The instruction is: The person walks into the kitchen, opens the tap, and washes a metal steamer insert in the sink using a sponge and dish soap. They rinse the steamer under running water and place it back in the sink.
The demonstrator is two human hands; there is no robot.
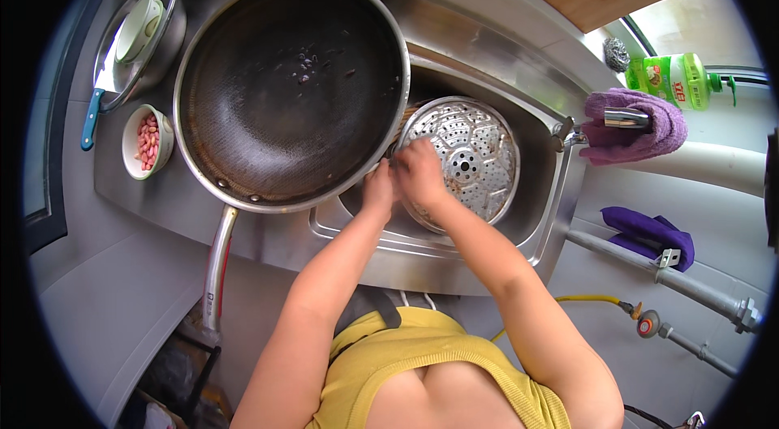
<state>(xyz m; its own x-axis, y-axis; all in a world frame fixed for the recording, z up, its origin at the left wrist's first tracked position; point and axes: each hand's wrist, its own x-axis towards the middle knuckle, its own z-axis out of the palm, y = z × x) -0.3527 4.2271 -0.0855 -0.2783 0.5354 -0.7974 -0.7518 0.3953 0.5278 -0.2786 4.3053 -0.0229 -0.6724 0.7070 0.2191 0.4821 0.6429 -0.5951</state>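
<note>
My left hand [378,186] and my right hand [420,170] are close together between the wok's rim and a round perforated metal steamer plate [478,140]. The right hand is blurred and lies over the plate's left edge, with its fingers curled. Beside it, the left hand is at the lower right rim of the wok; anything between the fingers is hidden. The plate lies in the stainless steel sink [538,179] and bears brownish stains. A large dark wok [274,100] covers the sink's left end, with small dark bits on its inside.
The wok's long metal handle [218,271] juts past the counter's front edge. Left of the wok are a bowl of peanuts [148,140], a metal basin [167,33] holding small bowls, and a blue-handled knife [94,119]. A purple cloth [657,125] wraps the faucet [627,117] near a detergent bottle [675,81].
</note>
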